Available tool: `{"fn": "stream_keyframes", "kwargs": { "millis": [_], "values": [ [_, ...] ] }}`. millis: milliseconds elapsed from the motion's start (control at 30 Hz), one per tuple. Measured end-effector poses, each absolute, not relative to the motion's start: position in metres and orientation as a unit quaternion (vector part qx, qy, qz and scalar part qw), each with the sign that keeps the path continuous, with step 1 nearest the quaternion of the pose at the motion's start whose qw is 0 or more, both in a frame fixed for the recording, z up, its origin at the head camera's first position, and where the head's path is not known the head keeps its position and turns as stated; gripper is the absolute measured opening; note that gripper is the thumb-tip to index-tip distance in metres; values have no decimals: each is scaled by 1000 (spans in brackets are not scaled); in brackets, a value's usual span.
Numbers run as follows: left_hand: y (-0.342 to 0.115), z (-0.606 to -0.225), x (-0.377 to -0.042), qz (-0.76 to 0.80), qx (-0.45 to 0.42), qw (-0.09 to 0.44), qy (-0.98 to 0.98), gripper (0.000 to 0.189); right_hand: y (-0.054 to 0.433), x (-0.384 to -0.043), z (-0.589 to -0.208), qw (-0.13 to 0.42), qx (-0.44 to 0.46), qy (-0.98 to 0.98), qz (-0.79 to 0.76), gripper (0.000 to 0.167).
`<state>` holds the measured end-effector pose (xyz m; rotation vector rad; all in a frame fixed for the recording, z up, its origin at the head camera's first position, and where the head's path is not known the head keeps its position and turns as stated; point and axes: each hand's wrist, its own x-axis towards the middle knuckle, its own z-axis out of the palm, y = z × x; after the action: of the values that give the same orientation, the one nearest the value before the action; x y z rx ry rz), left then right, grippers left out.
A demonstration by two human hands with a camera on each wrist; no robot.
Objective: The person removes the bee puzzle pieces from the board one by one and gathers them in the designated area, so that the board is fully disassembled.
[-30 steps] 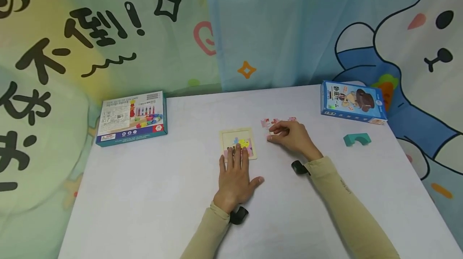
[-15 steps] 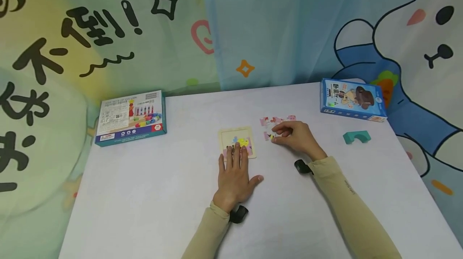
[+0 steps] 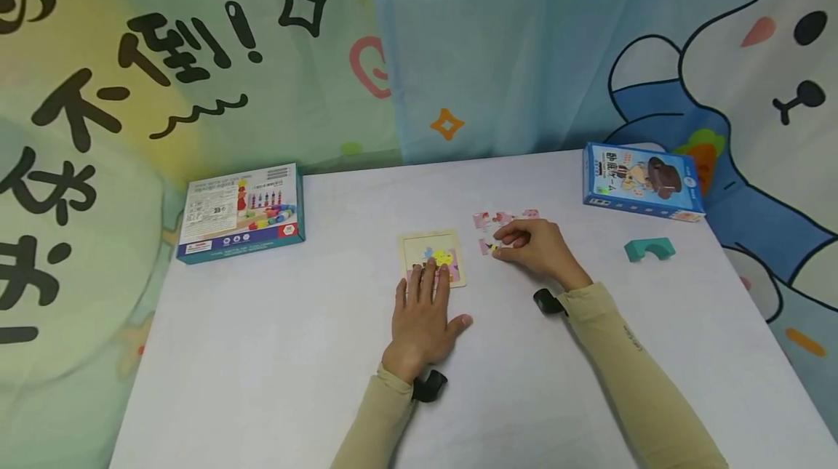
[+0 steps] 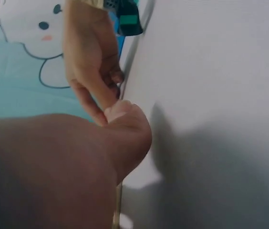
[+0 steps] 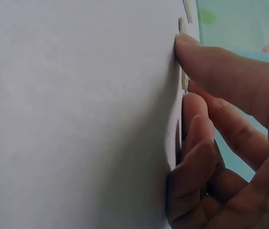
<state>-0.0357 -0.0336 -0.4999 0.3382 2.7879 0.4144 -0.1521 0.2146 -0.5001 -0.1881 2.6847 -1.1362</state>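
Observation:
My left hand (image 3: 423,318) lies palm down with its fingers straight, the fingertips over the lower part of a square wooden puzzle board (image 3: 431,238). Inside the board's pale frame, pink, yellow and blue picture parts show; the fingers hide some of them. To the right of the board, my right hand (image 3: 540,249) has its thumb and curled index finger at a small puzzle piece (image 3: 486,246) with pink and yellow print, pinching it close to the table. In the right wrist view the thumb (image 5: 211,59) and fingers lie low along the tabletop, and the piece (image 5: 185,80) shows edge-on between them.
Several pink puzzle pieces (image 3: 503,218) lie just beyond my right hand. A game box (image 3: 239,213) stands at the back left and a blue box (image 3: 643,182) at the back right. A green arch block (image 3: 649,249) sits at the right on the white table (image 3: 275,353).
My right hand has shifted slightly right, uncovering more of the printed piece at its fingertips, then stays there. My left hand keeps its place on the board, with barely any shift.

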Motion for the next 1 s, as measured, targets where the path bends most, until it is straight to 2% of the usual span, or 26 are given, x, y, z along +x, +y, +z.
{"fn": "stream_keyframes", "kwargs": {
  "millis": [233,433,767,1000],
  "values": [
    [-39,-497,-38,183,117,149,965,79,216,-154,-496,91,-74,908,-402,31],
    [-41,-500,-38,205,105,150,961,72,198,-160,-489,80,-91,900,-418,27],
    [-39,-504,-35,220,86,163,958,75,144,-170,-479,131,-189,879,-419,25],
    [-38,-497,-34,229,82,166,956,72,122,-176,-487,178,-238,869,-395,24]
  ]
}}
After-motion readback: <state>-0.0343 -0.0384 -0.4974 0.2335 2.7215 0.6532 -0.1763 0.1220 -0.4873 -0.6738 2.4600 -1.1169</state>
